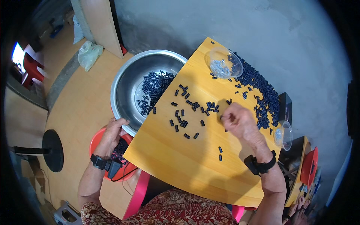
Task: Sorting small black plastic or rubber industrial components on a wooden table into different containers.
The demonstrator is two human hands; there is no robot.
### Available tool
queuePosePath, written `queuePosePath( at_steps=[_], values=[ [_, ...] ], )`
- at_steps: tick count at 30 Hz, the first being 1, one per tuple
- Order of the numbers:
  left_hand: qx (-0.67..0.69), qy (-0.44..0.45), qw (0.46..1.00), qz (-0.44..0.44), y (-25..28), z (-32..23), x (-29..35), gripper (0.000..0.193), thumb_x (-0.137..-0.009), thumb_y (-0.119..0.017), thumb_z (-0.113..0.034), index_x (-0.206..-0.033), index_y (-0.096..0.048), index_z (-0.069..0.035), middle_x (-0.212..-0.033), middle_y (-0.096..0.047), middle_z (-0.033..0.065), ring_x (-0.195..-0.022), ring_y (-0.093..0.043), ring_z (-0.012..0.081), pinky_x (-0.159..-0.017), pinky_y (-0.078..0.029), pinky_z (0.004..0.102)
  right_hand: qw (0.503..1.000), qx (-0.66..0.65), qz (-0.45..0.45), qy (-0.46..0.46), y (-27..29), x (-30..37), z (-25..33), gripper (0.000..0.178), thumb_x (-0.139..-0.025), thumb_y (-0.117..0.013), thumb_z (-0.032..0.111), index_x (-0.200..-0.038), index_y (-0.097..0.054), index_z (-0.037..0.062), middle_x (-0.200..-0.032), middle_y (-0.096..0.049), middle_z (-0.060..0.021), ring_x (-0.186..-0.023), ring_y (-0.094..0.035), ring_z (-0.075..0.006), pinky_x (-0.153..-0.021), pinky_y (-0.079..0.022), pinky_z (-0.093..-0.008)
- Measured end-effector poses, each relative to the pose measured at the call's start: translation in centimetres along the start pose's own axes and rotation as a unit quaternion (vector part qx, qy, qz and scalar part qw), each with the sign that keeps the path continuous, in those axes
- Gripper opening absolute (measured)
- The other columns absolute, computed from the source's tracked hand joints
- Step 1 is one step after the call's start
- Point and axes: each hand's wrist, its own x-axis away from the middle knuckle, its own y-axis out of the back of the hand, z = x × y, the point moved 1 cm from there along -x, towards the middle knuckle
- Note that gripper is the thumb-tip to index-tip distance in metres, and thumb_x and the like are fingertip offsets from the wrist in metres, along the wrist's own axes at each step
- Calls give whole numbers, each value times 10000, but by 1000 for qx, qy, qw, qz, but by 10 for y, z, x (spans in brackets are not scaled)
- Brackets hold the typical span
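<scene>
My left hand point(113, 131) grips the near rim of a large metal basin point(123, 75), its fingers closed at the edge. Many small black cylindrical pieces point(157, 88) lie inside the basin, whose right side is overlapped by the yellow table point(168, 157). Over the tabletop, my right hand point(240, 122) is closed with its fingers curled and pressed together. A dark bit shows at its fingertips, too small to make out. Just left of that hand, loose black pieces point(195, 106) are scattered on the wood.
A big heap of black pieces point(262, 86) covers the table's far right. Clear plastic tubs point(236, 67) of small shiny parts stand beside it. A red basin point(98, 140) with dark pieces sits below the metal one. Another person's hands point(298, 206) show at lower right.
</scene>
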Motion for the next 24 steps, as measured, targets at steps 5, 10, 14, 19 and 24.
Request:
queuePosePath(
  at_steps=[5,10,14,19,24],
  values=[
    [-13,2,1000,-12,3,-2,3,137,-801,-619,-77,-910,-625,5,-812,-651,46,-702,-641,127,-681,-567,246,991,28,-44,-126,26,20,-36,136,-755,-683,63,-756,-556,16,-709,-562,-106,-599,-587,-221,-565,-493,-330],
    [-17,7,999,-27,3,2,-3,148,-794,-624,-72,-919,-622,6,-807,-648,42,-695,-637,125,-675,-564,241,983,148,-87,-62,21,38,-49,101,-793,-673,76,-823,-593,24,-764,-598,-121,-608,-615,-248,-572,-507,-340],
    [-18,11,1000,-13,3,1,3,121,-790,-626,-67,-890,-609,-3,-777,-619,24,-663,-611,115,-632,-544,227,990,67,2,-124,23,51,-7,266,-841,-691,195,-1038,-627,28,-956,-628,-167,-813,-648,-292,-708,-524,-380],
    [-14,10,1000,-14,3,-3,5,112,-790,-624,-65,-883,-590,-12,-757,-590,15,-619,-564,96,-531,-471,198,968,209,80,113,5,100,13,913,-835,-638,530,-1484,-251,18,-1516,-257,-253,-1384,-276,-442,-1100,-276,-519],
    [-14,9,1000,-22,-6,-9,5,105,-787,-616,-58,-878,-580,-20,-749,-575,11,-601,-545,88,-507,-443,188,973,194,106,66,-22,103,5,955,-812,-619,582,-1510,-217,68,-1561,-128,-250,-1441,-122,-441,-1145,-154,-535]
  ],
)
